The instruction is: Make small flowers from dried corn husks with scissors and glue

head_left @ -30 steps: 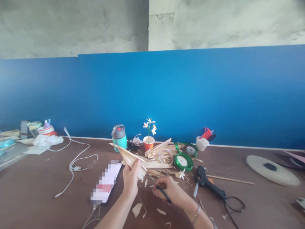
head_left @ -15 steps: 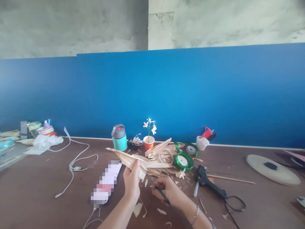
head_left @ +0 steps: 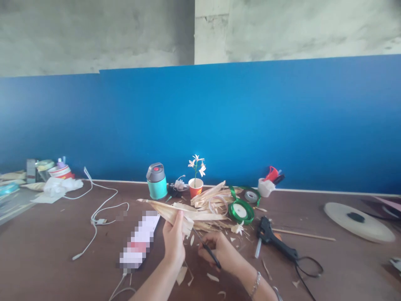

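Note:
My left hand (head_left: 174, 237) pinches a pale dried husk (head_left: 166, 212), its thumb on top and the narrow tip pointing left. Just to the right, my right hand (head_left: 219, 252) is closed round dark-handled scissors (head_left: 211, 255), whose blades point up and left toward the husk's lower edge. Whether the blades touch the husk is unclear. Behind the hands lies a pile of husks (head_left: 208, 196) beside a green ribbon roll (head_left: 240, 211). A small white flower (head_left: 239, 228) rests near the roll.
A phone (head_left: 139, 240) lies left of my hands, a glue gun (head_left: 275, 238) and a thin stick (head_left: 305, 235) to the right. Farther back stand a turquoise flask (head_left: 157, 184), a paper cup (head_left: 196, 189) with flowers and a white pen cup (head_left: 265, 188). Husk scraps are scattered around.
The husk's left tip has dipped and moved slightly left. My right hand and the scissors have shifted slightly left.

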Action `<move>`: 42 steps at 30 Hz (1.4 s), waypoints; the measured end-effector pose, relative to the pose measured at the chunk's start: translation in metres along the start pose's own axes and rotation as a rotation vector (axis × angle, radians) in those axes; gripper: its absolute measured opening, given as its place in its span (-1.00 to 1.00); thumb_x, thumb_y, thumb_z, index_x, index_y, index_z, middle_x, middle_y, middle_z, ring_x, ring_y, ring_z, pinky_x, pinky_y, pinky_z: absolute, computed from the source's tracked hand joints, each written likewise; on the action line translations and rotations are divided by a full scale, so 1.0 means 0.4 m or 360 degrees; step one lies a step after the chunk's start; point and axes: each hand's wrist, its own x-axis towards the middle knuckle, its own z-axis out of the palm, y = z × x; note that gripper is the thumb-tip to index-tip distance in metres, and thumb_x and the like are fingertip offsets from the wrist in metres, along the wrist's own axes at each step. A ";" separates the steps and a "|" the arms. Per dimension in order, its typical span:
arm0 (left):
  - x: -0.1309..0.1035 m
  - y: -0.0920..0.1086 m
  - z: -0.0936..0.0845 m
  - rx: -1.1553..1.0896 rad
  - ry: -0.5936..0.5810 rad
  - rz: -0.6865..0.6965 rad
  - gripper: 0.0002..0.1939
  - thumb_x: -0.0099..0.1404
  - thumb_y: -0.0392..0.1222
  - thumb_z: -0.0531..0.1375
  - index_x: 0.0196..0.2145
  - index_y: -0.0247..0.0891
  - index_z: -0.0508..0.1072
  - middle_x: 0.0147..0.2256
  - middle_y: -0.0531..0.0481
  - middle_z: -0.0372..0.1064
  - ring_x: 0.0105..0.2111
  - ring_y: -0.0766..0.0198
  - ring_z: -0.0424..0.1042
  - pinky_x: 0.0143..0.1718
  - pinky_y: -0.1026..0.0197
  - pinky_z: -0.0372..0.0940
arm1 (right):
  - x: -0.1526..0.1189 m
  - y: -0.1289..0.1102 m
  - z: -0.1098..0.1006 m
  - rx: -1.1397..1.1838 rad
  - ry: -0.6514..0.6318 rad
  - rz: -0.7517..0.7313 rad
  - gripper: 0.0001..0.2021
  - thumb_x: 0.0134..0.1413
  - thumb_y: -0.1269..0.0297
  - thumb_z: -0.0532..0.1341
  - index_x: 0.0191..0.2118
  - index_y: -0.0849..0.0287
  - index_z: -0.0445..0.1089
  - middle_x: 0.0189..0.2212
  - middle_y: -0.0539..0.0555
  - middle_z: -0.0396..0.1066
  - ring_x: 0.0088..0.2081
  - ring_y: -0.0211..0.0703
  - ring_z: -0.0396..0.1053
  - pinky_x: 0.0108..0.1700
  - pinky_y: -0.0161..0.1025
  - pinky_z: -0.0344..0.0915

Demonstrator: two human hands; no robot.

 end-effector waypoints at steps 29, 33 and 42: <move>-0.003 -0.007 0.004 -0.0036 0.0113 -0.0092 -0.54 -0.15 0.05 0.41 -0.48 -0.29 0.31 -0.70 0.25 0.15 -0.77 0.58 -0.01 -0.76 0.45 -0.17 | -0.004 -0.007 0.001 -0.0055 0.0047 0.0029 -0.92 -0.20 0.35 0.25 -0.48 0.22 0.37 -0.79 -0.14 0.19 -0.79 -0.42 0.06 -0.78 -0.48 0.02; 0.014 0.004 0.001 -0.0027 0.0087 -0.0066 -0.57 -0.15 0.01 0.41 -0.48 -0.30 0.33 -0.70 0.25 0.15 -0.77 0.58 -0.01 -0.77 0.45 -0.17 | 0.003 0.004 -0.011 0.0064 -0.0020 0.0041 -0.90 -0.26 0.37 0.28 -0.49 0.22 0.36 -0.75 -0.12 0.23 -0.75 -0.39 0.15 -0.76 -0.47 0.09; 0.047 0.039 -0.008 0.0187 0.0048 0.0139 -0.57 -0.10 -0.01 0.38 -0.34 -0.39 0.47 -0.59 0.03 0.41 -0.61 0.28 0.39 -0.60 0.31 0.22 | -0.011 0.006 -0.045 0.0304 -0.0360 0.0130 -0.82 -0.20 0.33 0.25 -0.37 0.25 0.36 -0.70 -0.06 0.37 -0.71 -0.38 0.27 -0.74 -0.52 -0.08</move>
